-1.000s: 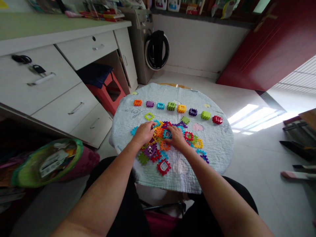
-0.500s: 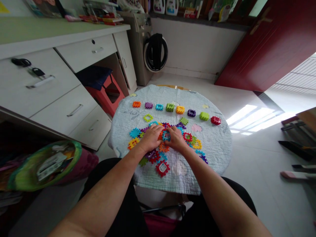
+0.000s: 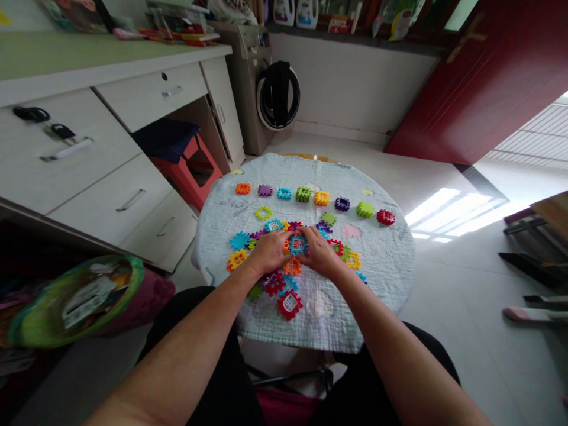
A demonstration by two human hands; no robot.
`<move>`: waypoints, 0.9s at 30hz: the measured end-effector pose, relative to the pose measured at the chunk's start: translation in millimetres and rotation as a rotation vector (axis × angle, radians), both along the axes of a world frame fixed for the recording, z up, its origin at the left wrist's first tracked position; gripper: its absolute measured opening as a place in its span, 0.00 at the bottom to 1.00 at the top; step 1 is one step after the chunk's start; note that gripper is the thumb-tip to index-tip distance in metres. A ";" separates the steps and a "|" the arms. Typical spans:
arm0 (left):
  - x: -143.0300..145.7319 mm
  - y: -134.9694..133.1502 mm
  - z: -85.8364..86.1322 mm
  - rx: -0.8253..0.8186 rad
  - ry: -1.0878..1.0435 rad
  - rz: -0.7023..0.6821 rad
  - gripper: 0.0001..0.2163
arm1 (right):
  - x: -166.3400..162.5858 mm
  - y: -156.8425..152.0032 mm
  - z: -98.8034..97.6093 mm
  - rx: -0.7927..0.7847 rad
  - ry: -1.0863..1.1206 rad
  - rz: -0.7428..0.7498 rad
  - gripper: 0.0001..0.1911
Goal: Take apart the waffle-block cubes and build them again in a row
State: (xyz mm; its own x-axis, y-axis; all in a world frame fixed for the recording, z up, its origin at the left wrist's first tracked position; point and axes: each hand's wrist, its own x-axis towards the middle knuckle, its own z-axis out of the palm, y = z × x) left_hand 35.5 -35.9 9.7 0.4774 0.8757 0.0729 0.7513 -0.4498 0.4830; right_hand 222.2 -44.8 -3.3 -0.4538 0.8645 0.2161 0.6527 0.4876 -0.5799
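A small round table under a pale blue quilted cloth (image 3: 381, 278) carries a heap of coloured interlocking plastic tiles (image 3: 284, 278). Both my hands meet over the heap. My left hand (image 3: 268, 253) and my right hand (image 3: 322, 253) pinch a teal window tile (image 3: 297, 244) between them, fingers closed on its two sides. A red window tile (image 3: 289, 303) lies nearest me. Along the far side runs a row of assembled cubes: orange (image 3: 242, 189), purple (image 3: 265, 190), green (image 3: 303, 194), and a red one (image 3: 386, 217) at the right end.
A white desk with drawers (image 3: 110, 154) stands to the left, a red stool (image 3: 190, 171) under it. A washing machine (image 3: 266, 89) is behind the table. A green and pink bag (image 3: 84, 296) lies at my left. A dark red door (image 3: 488, 83) is at the right.
My left hand slid right from the heap's left side to meet my right hand, and both now grip the teal window tile. A teal and a yellow tile lie uncovered at the left.
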 end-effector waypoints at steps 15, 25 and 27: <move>5.0 -2.6 -5.2 0.009 -0.009 -0.018 0.26 | 4.4 4.6 -4.3 -0.089 -0.044 -0.030 0.31; 14.1 6.1 24.0 0.138 0.223 -0.031 0.16 | 2.3 3.5 -0.4 -0.068 0.016 -0.035 0.33; 8.7 32.4 29.8 0.164 0.254 -0.046 0.16 | 7.2 4.2 3.9 -0.068 0.013 -0.081 0.34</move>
